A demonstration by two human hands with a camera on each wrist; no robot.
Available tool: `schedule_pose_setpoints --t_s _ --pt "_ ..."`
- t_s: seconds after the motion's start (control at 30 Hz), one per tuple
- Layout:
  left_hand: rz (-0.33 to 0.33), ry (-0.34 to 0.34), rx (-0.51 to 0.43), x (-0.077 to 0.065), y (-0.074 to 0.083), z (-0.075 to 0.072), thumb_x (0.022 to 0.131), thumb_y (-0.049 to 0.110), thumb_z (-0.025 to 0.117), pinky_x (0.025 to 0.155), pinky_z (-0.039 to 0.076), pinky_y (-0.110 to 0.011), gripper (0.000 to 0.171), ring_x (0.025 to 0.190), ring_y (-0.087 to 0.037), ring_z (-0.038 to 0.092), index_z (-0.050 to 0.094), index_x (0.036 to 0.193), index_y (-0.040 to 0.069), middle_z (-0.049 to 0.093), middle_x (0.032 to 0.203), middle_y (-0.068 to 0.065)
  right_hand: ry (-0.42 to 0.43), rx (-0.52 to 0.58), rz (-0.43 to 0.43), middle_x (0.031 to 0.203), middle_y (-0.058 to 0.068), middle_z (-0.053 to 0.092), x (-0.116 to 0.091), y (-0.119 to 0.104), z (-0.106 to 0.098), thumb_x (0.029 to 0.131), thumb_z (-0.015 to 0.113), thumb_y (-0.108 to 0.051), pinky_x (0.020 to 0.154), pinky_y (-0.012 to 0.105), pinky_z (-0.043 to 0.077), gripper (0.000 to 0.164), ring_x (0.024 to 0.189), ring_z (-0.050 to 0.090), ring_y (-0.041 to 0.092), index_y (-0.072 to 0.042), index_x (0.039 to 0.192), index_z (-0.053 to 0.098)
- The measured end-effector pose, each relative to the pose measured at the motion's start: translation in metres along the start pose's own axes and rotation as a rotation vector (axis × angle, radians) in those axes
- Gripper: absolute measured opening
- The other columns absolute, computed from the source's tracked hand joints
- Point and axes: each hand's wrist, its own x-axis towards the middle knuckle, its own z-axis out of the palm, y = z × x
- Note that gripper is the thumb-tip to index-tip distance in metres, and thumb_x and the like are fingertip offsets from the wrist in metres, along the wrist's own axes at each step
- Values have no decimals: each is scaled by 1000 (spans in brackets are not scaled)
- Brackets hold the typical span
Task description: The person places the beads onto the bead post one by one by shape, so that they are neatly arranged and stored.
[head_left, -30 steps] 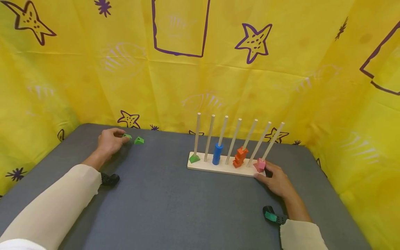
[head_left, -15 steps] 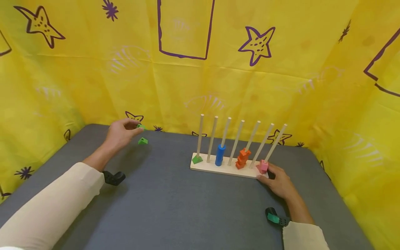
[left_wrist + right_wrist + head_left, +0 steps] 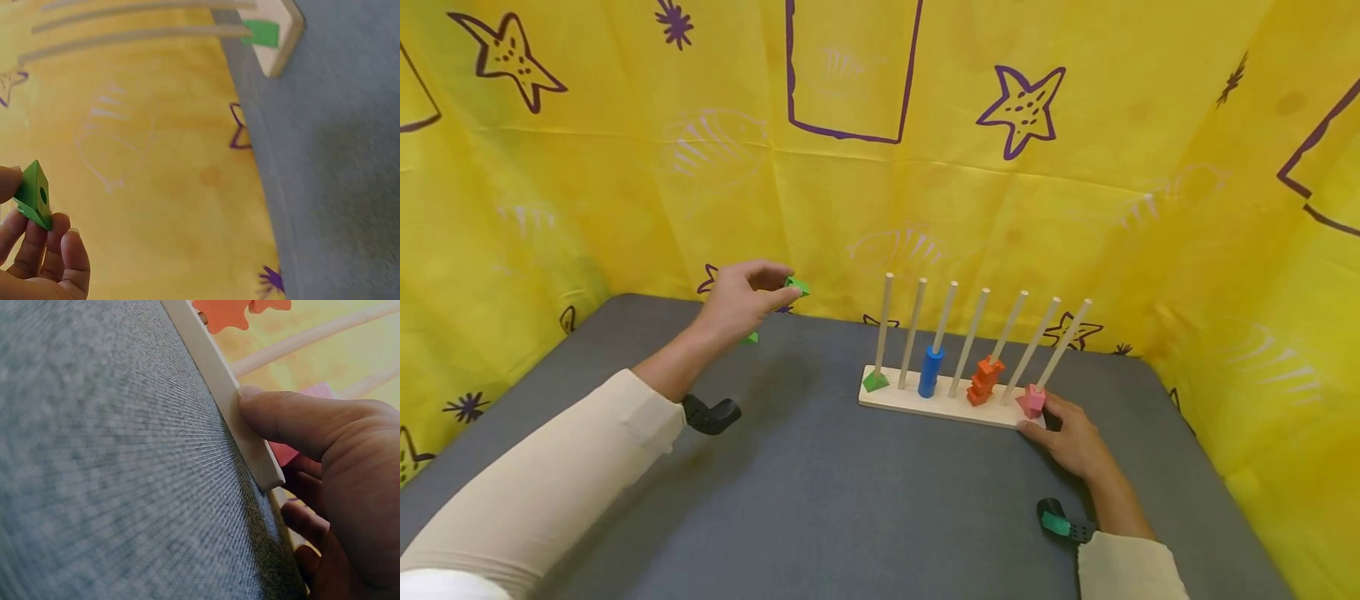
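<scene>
My left hand (image 3: 737,302) pinches a green triangular block (image 3: 32,195) with a hole through it, raised above the table left of the peg stand. My right hand (image 3: 1071,440) grips the right end of the wooden peg stand (image 3: 951,411), thumb on its front edge in the right wrist view. The stand carries a row of upright pegs. A green block (image 3: 875,382) sits on the leftmost peg, blue cylinders (image 3: 930,375) and orange star-shaped pieces (image 3: 982,383) on pegs farther along, and pink pieces (image 3: 1033,402) on the rightmost one.
Another green block (image 3: 752,337) lies on the grey table (image 3: 850,500), mostly hidden behind my left wrist. A yellow cloth (image 3: 820,208) with starfish and fish drawings hangs along the back and sides of the table.
My left hand has picked up one green block from the table and carried it up and rightward, toward the stand. The right hand stays at the stand's end.
</scene>
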Motion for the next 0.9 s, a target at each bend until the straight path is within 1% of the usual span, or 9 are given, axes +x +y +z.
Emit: schedule_pose_setpoints --t_s 0.1,0.2,0.4,0.53,0.73,0.9 --pt "20 -2 -22 1 11 5 88 25 73 70 49 -28 40 95 -25 60 64 120 3 63 108 -11 10 -2 -23 136 28 48 1 0 -1 87 74 -24 101 65 24 55 126 40 49 3 131 56" --pt "43 5 -37 3 22 11 88 22 73 68 49 -29 37 93 -23 56 65 118 2 63 106 -11 12 -13 -27 135 28 49 0 0 -1 87 74 -24 101 65 25 56 125 40 49 4 132 55" --pt "92 10 -98 8 42 25 88 14 73 69 49 -27 31 90 -23 57 66 114 0 63 101 -10 20 -9 -34 133 27 51 -1 -1 -1 86 74 -22 101 65 26 52 123 43 48 3 129 58" --pt "118 3 -143 12 54 37 87 10 73 71 50 -27 29 90 -24 58 67 113 0 63 100 -10 25 -6 -44 133 27 51 -2 0 -1 86 74 -22 100 66 25 53 123 42 49 3 129 58" --pt "137 -25 -204 18 65 54 87 9 73 75 50 -29 28 91 -24 58 67 113 0 63 101 -10 41 1 -52 132 28 52 -4 1 -2 85 75 -21 100 66 26 51 122 44 49 4 127 59" --pt "149 -35 -213 20 71 62 87 8 73 76 51 -29 26 91 -23 57 68 112 1 64 100 -10 37 1 -64 131 27 53 -1 2 -1 86 75 -21 100 67 26 51 122 44 49 4 128 59"
